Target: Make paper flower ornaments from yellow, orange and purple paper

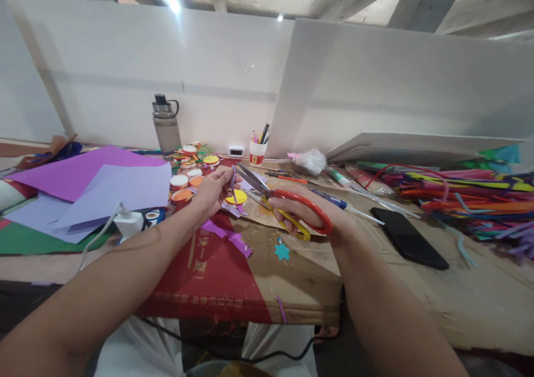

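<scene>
My left hand (214, 191) pinches a small purple paper piece (233, 181) near the middle of the table. In my right hand (294, 204) are scissors (304, 202) with one red and one yellow handle. Their blades point up and left, parted, with the tips close to the purple piece. Below them lie a yellow disc (236, 197) and purple paper scraps. A teal flower-shaped cutout (282, 249) rests on the cardboard nearer to me.
Purple and lilac sheets (120, 191) and a white plug (128, 221) lie at left. A bottle (166, 129) and pen cup (258, 152) stand behind. At right are a black phone (406, 238) and colourful fuzzy strips (471, 185).
</scene>
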Demonstrator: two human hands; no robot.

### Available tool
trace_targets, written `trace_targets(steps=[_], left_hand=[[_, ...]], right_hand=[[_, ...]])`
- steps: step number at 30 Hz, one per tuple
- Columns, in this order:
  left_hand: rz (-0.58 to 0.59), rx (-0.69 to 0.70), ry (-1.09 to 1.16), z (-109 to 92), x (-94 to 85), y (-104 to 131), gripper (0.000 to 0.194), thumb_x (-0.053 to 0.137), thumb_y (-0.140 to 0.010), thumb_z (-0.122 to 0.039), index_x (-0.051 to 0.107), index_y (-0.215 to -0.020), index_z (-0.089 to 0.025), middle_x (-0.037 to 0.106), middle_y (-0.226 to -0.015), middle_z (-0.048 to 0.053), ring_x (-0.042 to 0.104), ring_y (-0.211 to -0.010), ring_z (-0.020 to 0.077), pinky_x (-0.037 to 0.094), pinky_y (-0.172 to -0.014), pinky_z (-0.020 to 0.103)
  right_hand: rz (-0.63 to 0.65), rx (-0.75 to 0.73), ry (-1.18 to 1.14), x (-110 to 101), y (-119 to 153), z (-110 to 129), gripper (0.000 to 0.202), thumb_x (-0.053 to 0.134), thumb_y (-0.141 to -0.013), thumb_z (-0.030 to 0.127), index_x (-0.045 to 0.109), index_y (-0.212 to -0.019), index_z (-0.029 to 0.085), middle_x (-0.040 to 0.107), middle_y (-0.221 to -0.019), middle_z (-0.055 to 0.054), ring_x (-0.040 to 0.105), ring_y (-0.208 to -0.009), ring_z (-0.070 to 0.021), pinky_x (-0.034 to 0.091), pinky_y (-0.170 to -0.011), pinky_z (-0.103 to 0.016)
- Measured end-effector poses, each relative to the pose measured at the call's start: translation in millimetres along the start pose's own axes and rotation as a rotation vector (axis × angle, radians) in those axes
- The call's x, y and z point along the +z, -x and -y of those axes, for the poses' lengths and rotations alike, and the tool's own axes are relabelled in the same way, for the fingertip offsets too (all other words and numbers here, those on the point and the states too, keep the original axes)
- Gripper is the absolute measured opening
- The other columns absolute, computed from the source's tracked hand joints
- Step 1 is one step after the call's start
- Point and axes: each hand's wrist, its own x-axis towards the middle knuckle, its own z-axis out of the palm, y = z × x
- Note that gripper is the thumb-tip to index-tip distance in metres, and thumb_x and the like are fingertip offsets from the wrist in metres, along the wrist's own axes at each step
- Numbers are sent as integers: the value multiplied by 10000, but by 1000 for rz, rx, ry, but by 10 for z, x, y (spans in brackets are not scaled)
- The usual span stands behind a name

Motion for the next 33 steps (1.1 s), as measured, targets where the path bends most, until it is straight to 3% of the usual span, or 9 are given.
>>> trace_targets(steps=[8, 24, 33], left_hand=[[5, -17, 34, 1, -12, -4, 169, 707, -781, -284, 622, -829, -147, 694, -722, 20, 620, -522, 70, 378, -389, 130], [14, -34, -7, 15, -5, 7, 226, 726, -767, -346, 623, -810, -149, 688, -722, 21, 615, -530, 72, 365, -400, 139], [12, -35, -4, 18, -6, 5, 199, 704, -787, -327, 624, -817, -148, 686, -721, 20, 610, -528, 71, 364, -397, 142]], right_hand=[[-1, -32, 25, -11, 0, -1, 339, 554, -882, 517, 492, -761, 207, 572, -665, 20, 553, -478, -91, 451, -418, -217], [-67, -16, 48, 45, 34, 52, 360, 567, -857, 549, 492, -743, 215, 561, -612, 21, 534, -445, -97, 429, -387, -222], [-39, -21, 62, 18, 22, 58, 344, 573, -862, 524, 494, -743, 211, 566, -625, 19, 548, -458, -101, 448, -415, -232]])
